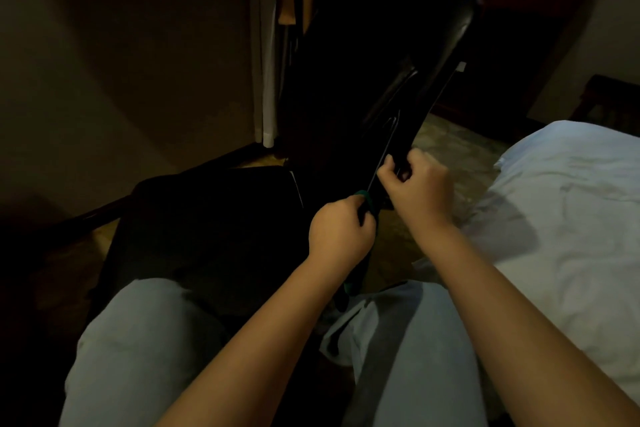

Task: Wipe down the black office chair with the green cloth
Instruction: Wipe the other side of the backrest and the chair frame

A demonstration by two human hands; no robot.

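In the head view, the black office chair (363, 62) stands close in front of the person, its tall curved back smooth and faintly glossy, its flat padded seat in shadow to the left. The left hand (341, 230) is closed in a fist round the green cloth (366, 199), a soft bunched fold held against the lower edge of the chair back, with a limp tail hanging below the wrist. The right hand (417, 184) curls its fingers round the thin hard rim just above. A bed (561, 218) with a crumpled white sheet lies to the right
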